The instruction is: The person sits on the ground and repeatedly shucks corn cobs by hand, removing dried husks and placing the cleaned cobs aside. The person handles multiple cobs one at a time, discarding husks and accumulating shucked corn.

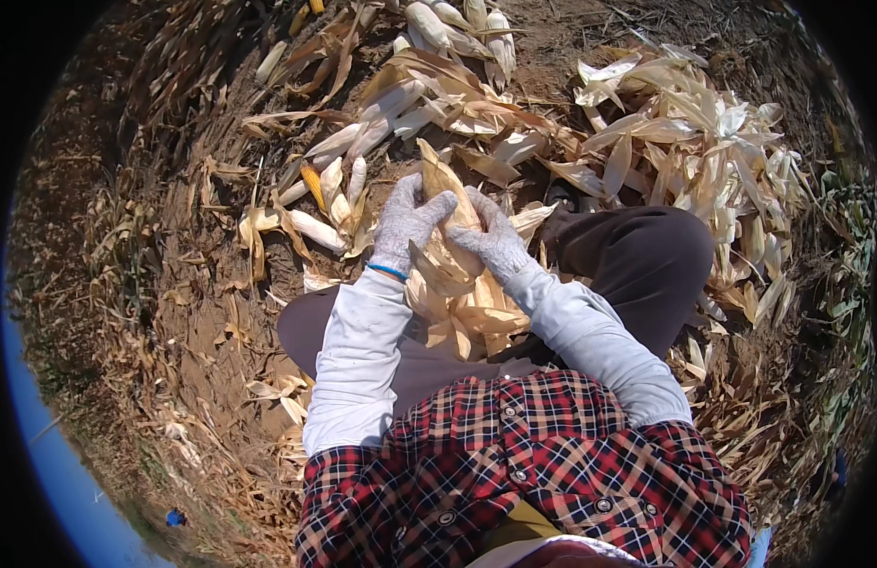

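Between my two gloved hands is an ear of corn in its dry husk, tilted with its tip pointing away from me. My left hand, in a whitish knit glove with a blue band at the wrist, grips its left side. On the other side my right hand holds the lower part, thumb across the husk. Any bare kernels on this ear are hidden from view. Loose husk leaves lie below it in my lap, between my bent legs.
A large heap of dry husks spreads at the right. Unhusked ears lie ahead, with more pale ears beyond. Left of my hands, a yellow ear shows among husks. My bent knee rises at right.
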A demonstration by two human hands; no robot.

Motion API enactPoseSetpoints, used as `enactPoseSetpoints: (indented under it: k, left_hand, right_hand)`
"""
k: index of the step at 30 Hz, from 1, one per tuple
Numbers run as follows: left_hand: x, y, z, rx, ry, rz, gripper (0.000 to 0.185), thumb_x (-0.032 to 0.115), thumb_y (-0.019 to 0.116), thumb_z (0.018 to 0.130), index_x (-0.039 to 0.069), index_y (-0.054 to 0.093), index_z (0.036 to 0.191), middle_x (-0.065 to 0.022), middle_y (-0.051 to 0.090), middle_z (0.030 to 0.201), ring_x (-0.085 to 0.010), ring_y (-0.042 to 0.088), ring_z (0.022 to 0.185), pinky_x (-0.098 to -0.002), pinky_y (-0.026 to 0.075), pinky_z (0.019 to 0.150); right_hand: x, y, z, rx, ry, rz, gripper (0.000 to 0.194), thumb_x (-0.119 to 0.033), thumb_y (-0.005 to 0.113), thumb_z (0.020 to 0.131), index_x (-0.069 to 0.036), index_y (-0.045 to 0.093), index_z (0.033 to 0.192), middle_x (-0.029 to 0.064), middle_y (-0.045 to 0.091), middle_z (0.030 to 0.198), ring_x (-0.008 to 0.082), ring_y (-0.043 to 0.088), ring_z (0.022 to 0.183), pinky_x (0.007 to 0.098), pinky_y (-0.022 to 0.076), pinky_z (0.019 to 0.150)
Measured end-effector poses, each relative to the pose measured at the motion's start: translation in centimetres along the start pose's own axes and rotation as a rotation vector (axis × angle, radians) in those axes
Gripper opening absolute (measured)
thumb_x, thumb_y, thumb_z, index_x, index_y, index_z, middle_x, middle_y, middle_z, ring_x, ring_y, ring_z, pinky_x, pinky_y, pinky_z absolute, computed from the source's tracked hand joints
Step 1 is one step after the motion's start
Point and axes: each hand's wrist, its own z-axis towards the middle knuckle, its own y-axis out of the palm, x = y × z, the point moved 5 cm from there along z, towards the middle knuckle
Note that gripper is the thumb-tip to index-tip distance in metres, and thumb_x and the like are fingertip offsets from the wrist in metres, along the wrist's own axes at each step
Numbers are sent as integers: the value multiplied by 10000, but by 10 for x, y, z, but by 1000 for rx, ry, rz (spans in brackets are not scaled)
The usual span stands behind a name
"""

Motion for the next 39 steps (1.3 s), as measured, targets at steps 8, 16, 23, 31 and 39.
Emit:
enactPoseSetpoints:
  k: [8, 16, 23, 31, 39]
  left_hand:
    - [3, 3, -8, 165, 145, 434, 301, 192, 794, 896, 21, 673, 1112, -96, 708, 992, -160, 659, 884, -311, 535, 822]
    - [29, 6, -21, -93, 37, -84, 285, 156, 764, 928, 12, 671, 1155, -63, 708, 1046, -134, 640, 956, -294, 521, 868]
    - [23, 23, -33, -355, 89, -71, 246, 117, 758, 926, 41, 670, 1143, -21, 687, 997, -121, 639, 909, -266, 520, 826]
    - [-1, 59, -88, -942, -28, 604, 404, 373, 756, 870, 73, 667, 1125, -108, 695, 978, -242, 672, 911, -392, 515, 809]
    - [-12, 25, -56, -610, -217, -247, 367, 360, 663, 1002, 17, 706, 1122, -79, 697, 939, -204, 701, 862, -342, 578, 777]
  right_hand:
    - [-15, 7, -13, 71, -13, -59, 807, -72, 770, 882, 16, 336, 1555, 144, 547, 1450, 206, 584, 1255, 318, 468, 1086]
    - [-32, 16, -18, -171, 144, 429, 581, -172, 713, 944, -75, 481, 1468, 57, 634, 1297, 167, 612, 1170, 357, 509, 1008]
    - [-7, 12, -14, -194, 322, 566, 380, -251, 610, 1040, -80, 610, 1379, 76, 672, 1258, 184, 641, 1122, 329, 527, 975]
    - [-20, -62, 19, 392, -16, 535, 314, -308, 675, 1012, -46, 615, 1175, 64, 660, 927, 190, 659, 776, 332, 571, 699]
    - [-11, -43, 17, 324, -61, 9, 503, -400, 583, 1043, -7, 588, 1356, 114, 682, 1177, 185, 627, 1021, 324, 497, 917]
